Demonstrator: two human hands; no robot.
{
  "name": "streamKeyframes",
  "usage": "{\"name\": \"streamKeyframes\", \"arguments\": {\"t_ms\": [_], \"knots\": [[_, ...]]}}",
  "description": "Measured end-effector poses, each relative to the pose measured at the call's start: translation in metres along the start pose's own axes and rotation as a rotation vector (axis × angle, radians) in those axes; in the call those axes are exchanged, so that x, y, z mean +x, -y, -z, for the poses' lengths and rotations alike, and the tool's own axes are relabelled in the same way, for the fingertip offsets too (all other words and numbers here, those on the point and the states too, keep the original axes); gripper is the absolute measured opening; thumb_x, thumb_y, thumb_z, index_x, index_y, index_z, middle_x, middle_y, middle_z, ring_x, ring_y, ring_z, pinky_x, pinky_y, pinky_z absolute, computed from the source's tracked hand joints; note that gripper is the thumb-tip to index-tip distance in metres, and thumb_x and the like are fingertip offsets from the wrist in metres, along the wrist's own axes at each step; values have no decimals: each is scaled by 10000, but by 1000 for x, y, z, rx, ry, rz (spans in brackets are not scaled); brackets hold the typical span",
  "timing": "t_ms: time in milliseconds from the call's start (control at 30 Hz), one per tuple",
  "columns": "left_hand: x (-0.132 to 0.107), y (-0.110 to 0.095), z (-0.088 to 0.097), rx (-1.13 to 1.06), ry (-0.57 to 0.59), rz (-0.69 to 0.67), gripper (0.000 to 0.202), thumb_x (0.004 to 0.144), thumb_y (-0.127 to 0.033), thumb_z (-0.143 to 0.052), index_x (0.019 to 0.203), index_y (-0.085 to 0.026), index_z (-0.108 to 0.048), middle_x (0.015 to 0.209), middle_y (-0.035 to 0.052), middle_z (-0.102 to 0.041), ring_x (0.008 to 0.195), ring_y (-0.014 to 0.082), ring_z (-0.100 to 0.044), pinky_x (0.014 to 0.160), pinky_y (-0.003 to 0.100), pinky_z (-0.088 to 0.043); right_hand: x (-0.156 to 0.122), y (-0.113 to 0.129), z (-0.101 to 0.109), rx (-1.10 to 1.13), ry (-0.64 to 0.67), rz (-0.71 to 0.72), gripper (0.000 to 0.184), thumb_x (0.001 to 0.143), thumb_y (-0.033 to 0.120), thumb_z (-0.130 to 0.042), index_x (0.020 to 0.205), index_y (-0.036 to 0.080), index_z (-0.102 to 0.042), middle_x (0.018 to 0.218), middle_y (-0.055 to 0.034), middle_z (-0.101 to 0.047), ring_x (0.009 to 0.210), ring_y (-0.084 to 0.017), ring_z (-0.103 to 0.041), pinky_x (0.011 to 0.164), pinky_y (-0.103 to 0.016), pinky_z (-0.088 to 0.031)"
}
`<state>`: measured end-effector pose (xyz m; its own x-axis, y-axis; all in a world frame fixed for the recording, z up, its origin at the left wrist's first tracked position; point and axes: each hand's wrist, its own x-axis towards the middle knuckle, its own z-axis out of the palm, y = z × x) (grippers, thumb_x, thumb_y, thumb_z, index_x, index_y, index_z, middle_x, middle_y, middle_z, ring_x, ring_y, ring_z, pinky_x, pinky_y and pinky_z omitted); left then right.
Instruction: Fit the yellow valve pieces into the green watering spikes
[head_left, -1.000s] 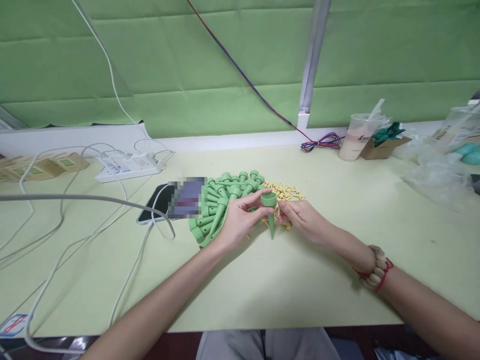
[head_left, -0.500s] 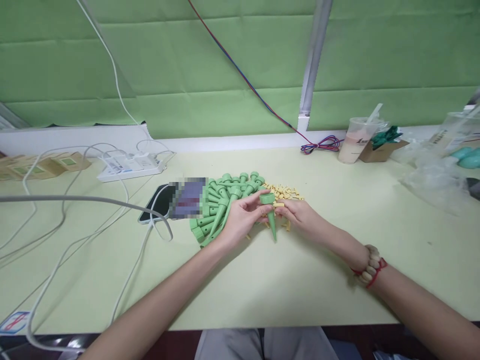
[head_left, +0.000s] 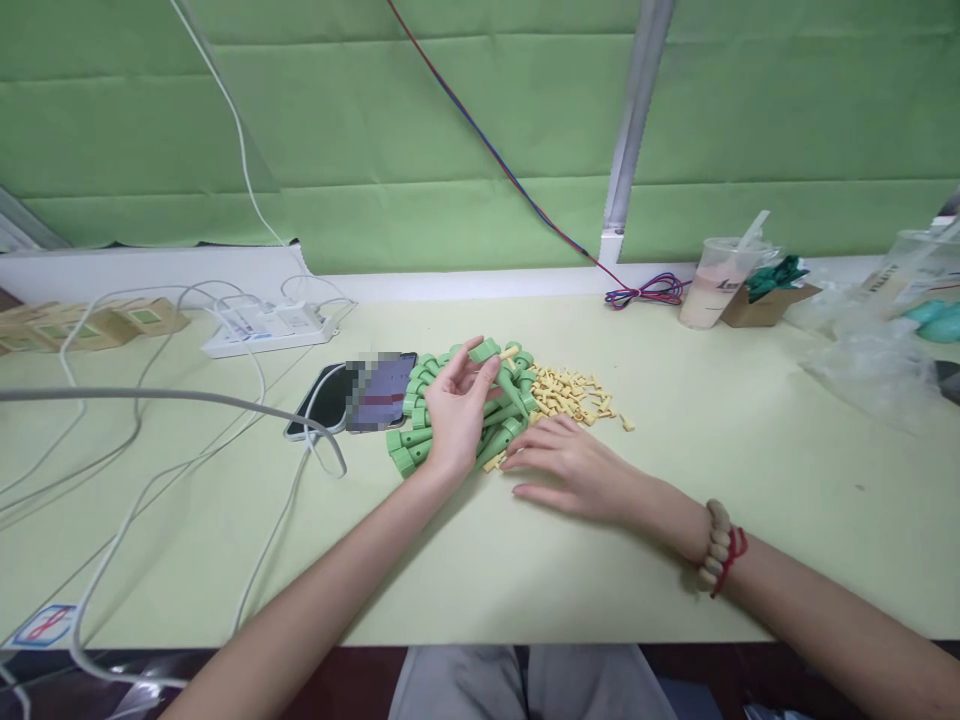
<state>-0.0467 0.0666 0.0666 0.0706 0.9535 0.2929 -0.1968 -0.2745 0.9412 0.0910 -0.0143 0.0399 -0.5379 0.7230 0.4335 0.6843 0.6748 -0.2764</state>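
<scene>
Above the pile, my left hand (head_left: 459, 410) pinches a green plastic watering spike (head_left: 511, 390) near its cap, between thumb and fingers. A small yellow valve piece (head_left: 510, 353) sticks out beside that cap. The heap of similar green spikes (head_left: 411, 440) lies under and around this hand, which partly hides it. My right hand (head_left: 574, 468) is low over the table with its fingers spread, holding nothing. Close to its fingertips lies a yellow piece (head_left: 493, 462), and just beyond it spreads a pile of small yellow pieces (head_left: 566, 392).
Left of the heap lie a phone (head_left: 326, 400) and a purple, partly blurred device (head_left: 386, 395). White cables (head_left: 255, 560) cross the table from a power strip (head_left: 270, 328). At the back right stand a drink cup (head_left: 712, 285), a small box (head_left: 765, 303) and a plastic bag (head_left: 862, 365).
My left hand has moved up and left with the green spike, over the heap. The right hand has come away from the spike, shifted down and left, and opened, no longer holding a yellow piece.
</scene>
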Motion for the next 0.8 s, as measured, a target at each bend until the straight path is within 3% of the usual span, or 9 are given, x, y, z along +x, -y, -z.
{"name": "streamKeyframes", "arguments": {"t_ms": [67, 133, 200, 300, 400, 467, 600, 700, 800], "knots": [[-1, -1, -1, 1, 19, -4, 455, 657, -362, -697, 1073, -192, -628, 739, -2, -574, 697, 113, -578, 603, 207, -526, 1, 5, -3, -41, 30, 40, 242, 874, 333, -489, 1040, 204, -608, 1050, -70, -634, 981, -197, -523, 862, -358, -359], [-2, -2, -1, 0, 17, -18, 452, 661, -367, -694, 1072, -193, -626, 734, -3, -569, 688, 112, -576, 605, 211, -528, 2, 1, 0, -96, -24, -16, 227, 884, 316, -466, 999, 196, -620, 1013, -73, -648, 963, -197, -543, 876, -371, -348], [-1, -3, -1, -6, -6, -35, 455, 664, -368, -694, 1077, -194, -621, 730, -1, -555, 673, 109, -568, 600, 210, -531, -1, -12, 7, -169, -154, -191, 216, 888, 263, -443, 978, 182, -622, 984, -81, -653, 950, -202, -562, 876, -378, -355], [0, -3, 1, -16, -31, -52, 461, 671, -373, -690, 1089, -196, -611, 731, 1, -531, 659, 103, -561, 589, 209, -538, -9, -40, 18, -300, -301, -553, 286, 853, 160, -429, 1098, 147, -578, 1043, -120, -627, 939, -240, -578, 821, -389, -414], [1, -1, 2, -11, -24, -57, 469, 679, -382, -682, 1101, -194, -600, 734, 6, -538, 667, 107, -575, 591, 218, -547, -18, -64, 22, -364, -230, -725, 337, 827, 148, -440, 1137, 129, -570, 1125, -155, -597, 1007, -274, -567, 849, -409, -425], [1, 1, 1, -10, -15, -57, 476, 677, -384, -683, 1104, -191, -596, 747, 11, -558, 677, 113, -586, 586, 221, -551, -21, -72, 20, -322, -170, -708, 345, 852, 233, -445, 1159, 133, -566, 1195, -157, -567, 1084, -272, -536, 901, -407, -409], [-1, 0, -1, -15, -3, -42, 469, 670, -377, -689, 1089, -187, -601, 748, 9, -569, 671, 110, -588, 564, 211, -549, -19, -70, 11, -202, -76, -540, 455, 869, 410, -445, 1253, 174, -504, 1307, -131, -498, 1206, -257, -449, 971, -415, -358], [-3, -2, -2, -15, 2, -28, 465, 661, -369, -696, 1077, -180, -605, 722, -3, -555, 646, 103, -582, 558, 210, -545, -16, -68, 9, -202, -83, -521, 403, 858, 402, -479, 1202, 205, -554, 1271, -105, -539, 1189, -256, -463, 958, -422, -357], [-4, -2, -3, -17, 12, -16, 473, 652, -361, -704, 1074, -172, -604, 710, -10, -540, 633, 98, -578, 558, 213, -546, -14, -69, 12, -218, -141, -545, 246, 852, 314, -509, 1016, 210, -661, 1088, -75, -652, 1025, -225, -566, 873, -372, -408]]}}
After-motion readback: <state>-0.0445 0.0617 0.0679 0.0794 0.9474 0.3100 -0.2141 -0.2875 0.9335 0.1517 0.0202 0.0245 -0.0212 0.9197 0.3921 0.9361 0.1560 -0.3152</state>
